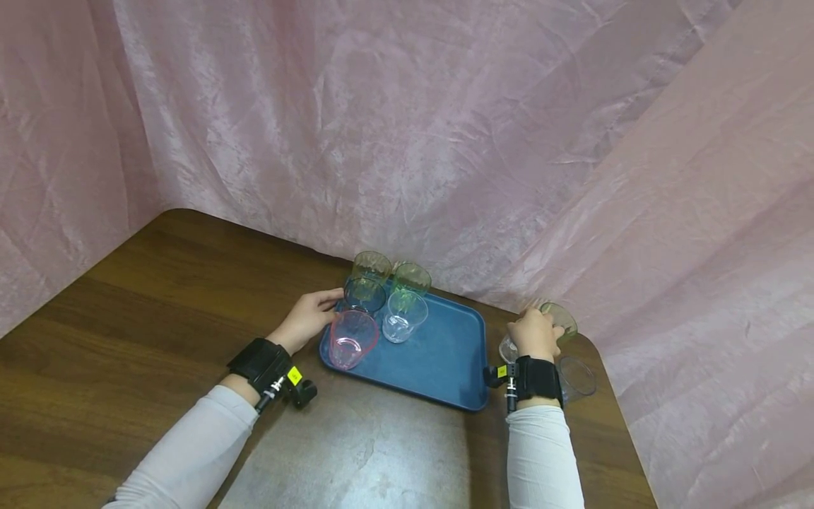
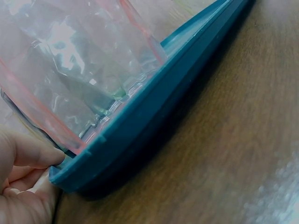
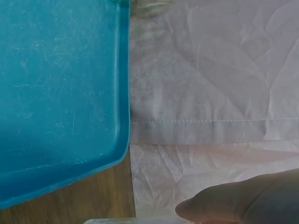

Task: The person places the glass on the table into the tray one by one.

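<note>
My left hand point(image 1: 304, 322) pinches the left rim of a blue tray point(image 1: 445, 353), its thumb and fingers around the edge in the left wrist view. Beside that hand on the tray is a pink-rimmed clear cup point(image 2: 60, 60), with a dark blue cup point(image 1: 365, 295) behind it. A clear cup point(image 1: 397, 329) and two green-tinted cups, one olive point(image 1: 372, 266) and one brighter point(image 1: 412, 278), stand there too. Right of the tray, my right hand point(image 1: 534, 334) curls over another clear cup point(image 1: 507, 350), mostly hidden beneath it; a fingertip point(image 3: 191, 210) meets its rim.
A yellow-green cup point(image 1: 562, 322) stands just behind the right hand, and a clear cup with a bluish rim point(image 1: 577, 378) by the right wrist. Pink curtains point(image 1: 407, 141) hang behind the wooden table point(image 1: 127, 339). A pale grey surface point(image 1: 369, 452) lies in front of the tray.
</note>
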Demonstrator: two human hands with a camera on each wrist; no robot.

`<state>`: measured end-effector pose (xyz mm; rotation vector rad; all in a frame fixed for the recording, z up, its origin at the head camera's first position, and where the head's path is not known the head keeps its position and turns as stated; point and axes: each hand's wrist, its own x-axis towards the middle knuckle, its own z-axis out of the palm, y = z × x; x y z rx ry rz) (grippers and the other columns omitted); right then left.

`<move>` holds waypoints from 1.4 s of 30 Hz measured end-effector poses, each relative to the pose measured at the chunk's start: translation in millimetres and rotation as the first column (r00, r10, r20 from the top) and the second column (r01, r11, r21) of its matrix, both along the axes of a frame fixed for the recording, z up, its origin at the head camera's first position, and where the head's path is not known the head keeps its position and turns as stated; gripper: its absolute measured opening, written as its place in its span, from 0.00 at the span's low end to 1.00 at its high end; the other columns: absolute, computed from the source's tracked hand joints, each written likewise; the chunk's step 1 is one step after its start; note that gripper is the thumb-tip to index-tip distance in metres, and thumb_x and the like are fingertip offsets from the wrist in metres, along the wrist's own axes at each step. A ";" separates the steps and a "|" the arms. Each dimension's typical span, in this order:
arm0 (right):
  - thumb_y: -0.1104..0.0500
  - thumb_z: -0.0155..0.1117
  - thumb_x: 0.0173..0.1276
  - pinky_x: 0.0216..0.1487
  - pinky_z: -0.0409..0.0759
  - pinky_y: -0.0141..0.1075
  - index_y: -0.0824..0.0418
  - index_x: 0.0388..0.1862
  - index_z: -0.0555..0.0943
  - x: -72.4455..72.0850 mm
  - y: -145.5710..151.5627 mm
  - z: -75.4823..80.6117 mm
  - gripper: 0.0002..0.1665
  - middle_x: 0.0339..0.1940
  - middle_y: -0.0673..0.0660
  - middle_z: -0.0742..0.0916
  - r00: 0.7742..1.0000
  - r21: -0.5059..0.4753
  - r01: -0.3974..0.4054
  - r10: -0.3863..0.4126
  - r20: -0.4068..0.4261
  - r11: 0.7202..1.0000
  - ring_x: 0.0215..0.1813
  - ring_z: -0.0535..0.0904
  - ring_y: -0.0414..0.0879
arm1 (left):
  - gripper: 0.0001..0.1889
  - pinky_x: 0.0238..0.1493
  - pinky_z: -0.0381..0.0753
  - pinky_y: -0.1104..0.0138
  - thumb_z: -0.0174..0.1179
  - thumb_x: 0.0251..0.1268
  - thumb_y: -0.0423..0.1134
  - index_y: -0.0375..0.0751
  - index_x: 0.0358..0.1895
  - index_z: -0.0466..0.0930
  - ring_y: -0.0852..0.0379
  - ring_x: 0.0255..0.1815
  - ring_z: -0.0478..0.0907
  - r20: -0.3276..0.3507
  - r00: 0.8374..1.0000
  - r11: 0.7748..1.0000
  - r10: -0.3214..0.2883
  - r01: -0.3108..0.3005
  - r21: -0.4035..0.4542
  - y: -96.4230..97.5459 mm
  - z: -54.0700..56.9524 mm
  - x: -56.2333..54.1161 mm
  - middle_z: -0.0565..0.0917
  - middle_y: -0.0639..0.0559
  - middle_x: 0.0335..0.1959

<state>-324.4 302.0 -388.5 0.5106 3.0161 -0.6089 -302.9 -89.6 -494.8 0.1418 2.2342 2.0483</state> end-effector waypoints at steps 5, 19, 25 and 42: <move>0.57 0.63 0.72 0.57 0.62 0.80 0.70 0.51 0.79 1.4 -0.9 -1.8 0.18 0.67 0.81 0.66 1.000 -0.002 0.006 -0.006 -0.017 1.000 0.72 0.47 0.83 | 0.30 0.72 0.66 0.50 0.53 0.71 0.22 0.23 0.74 0.59 0.35 0.77 0.57 0.000 1.000 1.000 0.003 -0.003 -0.006 0.5 0.0 0.2 0.60 0.31 0.77; 0.57 0.67 0.68 0.57 0.63 0.78 0.68 0.59 0.79 6.1 -7.6 -2.3 0.24 0.67 0.79 0.66 0.997 -0.004 0.013 -0.014 -0.077 1.000 0.70 0.49 0.82 | 0.29 0.73 0.66 0.50 0.51 0.71 0.21 0.21 0.74 0.58 0.34 0.77 0.56 -0.010 1.000 1.000 -0.006 0.006 0.009 0.9 0.1 1.1 0.60 0.29 0.77; 0.57 0.68 0.69 0.57 0.62 0.79 0.70 0.57 0.78 10.0 -10.9 -2.3 0.23 0.67 0.80 0.65 0.995 -0.007 -0.001 0.000 -0.098 1.000 0.68 0.51 0.83 | 0.29 0.72 0.67 0.50 0.50 0.71 0.21 0.21 0.74 0.58 0.33 0.77 0.57 -0.011 1.000 1.000 -0.005 0.005 0.013 1.2 -0.3 0.6 0.59 0.29 0.77; 0.58 0.71 0.67 0.56 0.59 0.84 0.69 0.61 0.80 14.1 -19.9 -0.6 0.26 0.69 0.81 0.65 0.987 -0.029 -0.049 0.044 -0.157 0.998 0.69 0.51 0.84 | 0.29 0.72 0.67 0.50 0.52 0.70 0.21 0.21 0.74 0.59 0.35 0.77 0.58 -0.009 1.000 1.000 0.005 -0.005 -0.005 0.1 -2.1 -0.9 0.61 0.30 0.76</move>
